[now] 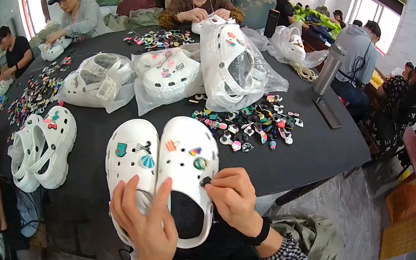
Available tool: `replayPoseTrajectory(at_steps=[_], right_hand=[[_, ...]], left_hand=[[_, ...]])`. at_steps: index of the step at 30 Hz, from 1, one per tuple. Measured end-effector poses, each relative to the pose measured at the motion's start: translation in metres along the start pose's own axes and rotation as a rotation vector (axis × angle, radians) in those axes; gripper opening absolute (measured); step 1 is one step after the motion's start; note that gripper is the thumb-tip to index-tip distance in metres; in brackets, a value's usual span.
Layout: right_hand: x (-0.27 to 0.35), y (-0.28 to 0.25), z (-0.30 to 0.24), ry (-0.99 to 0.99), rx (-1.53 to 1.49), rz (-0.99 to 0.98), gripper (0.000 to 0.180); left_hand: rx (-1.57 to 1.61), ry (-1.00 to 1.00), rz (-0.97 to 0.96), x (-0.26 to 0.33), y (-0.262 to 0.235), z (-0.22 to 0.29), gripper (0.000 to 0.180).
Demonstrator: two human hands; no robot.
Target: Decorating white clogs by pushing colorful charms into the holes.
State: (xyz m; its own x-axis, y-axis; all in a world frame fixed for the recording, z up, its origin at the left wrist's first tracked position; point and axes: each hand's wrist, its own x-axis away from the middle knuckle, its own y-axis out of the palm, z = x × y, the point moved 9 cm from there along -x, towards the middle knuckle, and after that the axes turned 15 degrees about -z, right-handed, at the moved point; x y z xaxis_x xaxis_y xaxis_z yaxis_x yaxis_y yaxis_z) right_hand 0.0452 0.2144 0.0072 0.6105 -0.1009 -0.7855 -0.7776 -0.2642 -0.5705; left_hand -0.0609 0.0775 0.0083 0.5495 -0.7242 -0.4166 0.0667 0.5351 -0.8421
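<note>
A pair of white clogs stands toe-away before me at the table's near edge. The left clog (134,139) bears a green charm, a dark scissors-like one and a teal fan-shaped one. On the right clog (190,138) are a striped orange charm, a multicoloured one and a round green one. My left hand (147,236) grips the clogs at their openings, fingers over the left clog and thumb by the right one's opening. My right hand (232,198) pinches a small black charm (205,181) against the right clog's outer upper side; its fingertips partly hide the charm.
Loose shoe charms (248,123) lie in a pile beyond the clogs. Bagged white clogs (168,73) stand farther back, and another decorated pair (43,148) is at left. A phone (327,112) and a steel flask (330,68) are at right. Several people sit around the black table (289,172).
</note>
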Motion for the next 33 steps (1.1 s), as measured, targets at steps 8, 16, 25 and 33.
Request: replayPoseTrajectory(at_steps=[8, 16, 25, 33], right_hand=[[0.013, -0.016, 0.022, 0.273, -0.211, -0.048, 0.021], [-0.018, -0.051, 0.081, 0.404, 0.007, -0.064, 0.018], [-0.019, -0.031, 0.096, 0.469, 0.12, -0.312, 0.027], [-0.068, -0.03, 0.024, 0.202, 0.404, -0.642, 0.019]], left_hand=[[-0.011, -0.012, -0.025, 0.006, 0.004, -0.01, 0.048], [-0.031, 0.015, 0.018, 0.016, 0.008, -0.003, 0.046], [-0.029, 0.014, 0.036, 0.019, 0.003, -0.005, 0.046], [-0.024, 0.045, 0.053, 0.016, 0.003, -0.003, 0.046]])
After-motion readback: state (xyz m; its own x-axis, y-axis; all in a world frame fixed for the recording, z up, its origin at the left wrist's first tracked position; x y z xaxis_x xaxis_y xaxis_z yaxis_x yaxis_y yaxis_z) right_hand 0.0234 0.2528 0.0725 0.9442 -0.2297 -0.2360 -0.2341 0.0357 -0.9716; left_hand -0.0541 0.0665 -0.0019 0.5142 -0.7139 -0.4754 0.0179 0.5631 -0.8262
